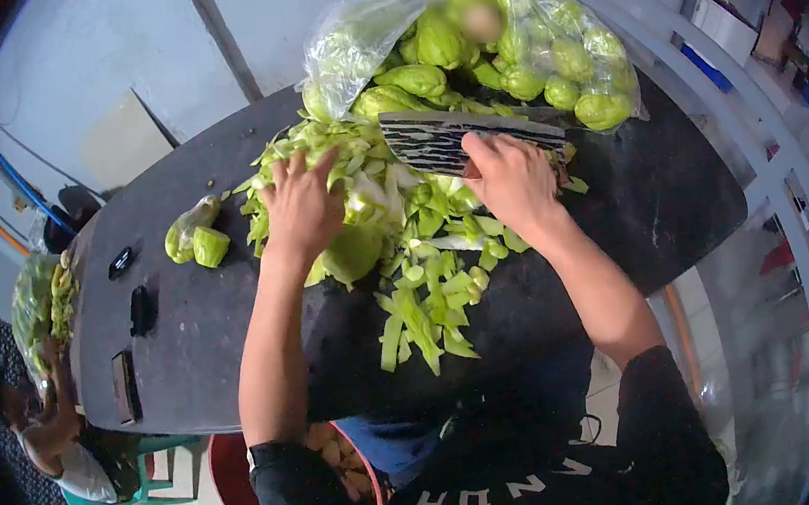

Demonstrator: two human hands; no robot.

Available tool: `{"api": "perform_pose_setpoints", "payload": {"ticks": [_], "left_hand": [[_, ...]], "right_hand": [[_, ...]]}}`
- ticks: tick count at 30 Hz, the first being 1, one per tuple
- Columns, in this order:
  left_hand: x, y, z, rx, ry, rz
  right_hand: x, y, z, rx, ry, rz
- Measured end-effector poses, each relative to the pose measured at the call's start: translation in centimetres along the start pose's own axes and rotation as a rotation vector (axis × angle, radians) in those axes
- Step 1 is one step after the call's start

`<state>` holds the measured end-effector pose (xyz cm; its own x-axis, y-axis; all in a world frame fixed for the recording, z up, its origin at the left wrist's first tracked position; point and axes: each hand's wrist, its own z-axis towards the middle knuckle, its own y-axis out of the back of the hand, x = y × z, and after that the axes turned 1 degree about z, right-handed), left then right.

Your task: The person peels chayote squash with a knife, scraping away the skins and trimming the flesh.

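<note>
My left hand (304, 204) lies with its fingers spread on a heap of sliced chayote (366, 163). Close beside its wrist is a larger rounded green piece of chayote (353, 253). In my right hand (512, 177) is a broad-bladed knife (433, 146), its wide face streaked dark and pale. My thumb rests against that face, and the grip is partly hidden by my hand. The blade sits above the far right of the heap. Green strips of chayote (426, 314) trail toward the near table edge.
A clear plastic bag (363, 45) of whole chayotes (442, 41) stands at the back. Two chayote pieces (210, 245) and small dark objects (139, 310) lie on the dark table (209, 362). A red tub (237, 487) is below, metal railing (776, 179) right, another person (54, 437) left.
</note>
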<state>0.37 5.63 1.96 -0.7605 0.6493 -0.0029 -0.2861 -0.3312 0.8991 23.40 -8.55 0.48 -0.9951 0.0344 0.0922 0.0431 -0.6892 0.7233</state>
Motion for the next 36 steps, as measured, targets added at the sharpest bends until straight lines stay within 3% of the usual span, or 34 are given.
{"api": "perform_pose_setpoints", "payload": {"ticks": [1, 3, 5, 7, 9, 11, 12, 17, 19, 21, 22, 23, 26, 27, 29, 33, 34, 35, 36], "left_hand": [[0.4, -0.2, -0.3, 0.002, 0.004, 0.000], [1.2, 0.0, -0.7, 0.245, -0.047, -0.223], [0.4, 0.9, -2.3, 0.141, -0.022, -0.187], [0.5, 0.3, -3.1, -0.115, -0.088, -0.174], [0.4, -0.2, -3.6, -0.168, -0.046, -0.287], [0.6, 0.4, -4.1, 0.177, -0.068, -0.602], [0.5, 0.7, -4.2, 0.334, -0.146, -0.547], [-0.3, 0.1, -4.0, 0.378, -0.096, -0.334], [0.2, -0.7, -3.6, 0.342, 0.114, -0.655], [0.2, -1.9, -2.6, 0.245, 0.400, -1.303], [-0.1, -1.1, -2.4, 0.342, 0.573, -1.788], [-0.3, -0.9, -1.6, 0.321, 0.715, -1.969], [-1.5, 1.2, -0.1, 0.231, 0.767, -2.239], [-1.5, 0.9, 0.6, 0.196, 0.614, -2.297], [-2.0, 0.1, 1.7, 0.083, 0.621, -2.338], [-1.7, -2.9, 1.1, 0.144, 0.606, -2.406], [-1.7, -3.3, 0.4, 0.273, 0.513, -2.711], [-1.7, -3.8, 0.3, 0.288, 0.525, -2.710], [-1.9, -4.0, -0.2, 0.293, 0.350, -2.714]], "right_hand": [[0.2, 0.1, 0.1, 0.015, -0.032, 0.036], [0.2, -0.1, 0.1, 0.035, -0.056, 0.104], [0.4, -0.1, 0.2, 0.051, -0.084, 0.167], [0.8, 0.1, 0.2, 0.093, -0.125, 0.156], [0.6, -0.3, 0.2, 0.086, -0.135, 0.186], [0.3, -0.7, 0.3, 0.081, -0.149, 0.220], [0.2, -0.8, 0.3, 0.073, -0.156, 0.268], [0.8, 0.1, 0.4, 0.122, -0.201, 0.276], [1.2, 0.6, 0.7, 0.207, -0.237, 0.325], [2.5, 1.4, 0.6, 0.211, -0.268, 0.364], [2.8, 1.7, 1.0, 0.205, -0.293, 0.394], [2.4, 1.2, 1.0, 0.192, -0.216, 0.389], [3.6, 1.1, 1.6, 0.136, -0.088, 0.327], [3.8, 0.6, 2.1, 0.052, 0.056, 0.292], [4.4, -0.1, 2.6, -0.078, 0.288, 0.192], [6.6, -0.9, 2.5, -0.229, 0.500, 0.030], [6.5, -1.4, 2.1, -0.226, 0.511, 0.039], [6.5, -1.9, 1.7, -0.216, 0.521, 0.050], [6.5, -2.1, 1.6, -0.198, 0.511, 0.056]]}}
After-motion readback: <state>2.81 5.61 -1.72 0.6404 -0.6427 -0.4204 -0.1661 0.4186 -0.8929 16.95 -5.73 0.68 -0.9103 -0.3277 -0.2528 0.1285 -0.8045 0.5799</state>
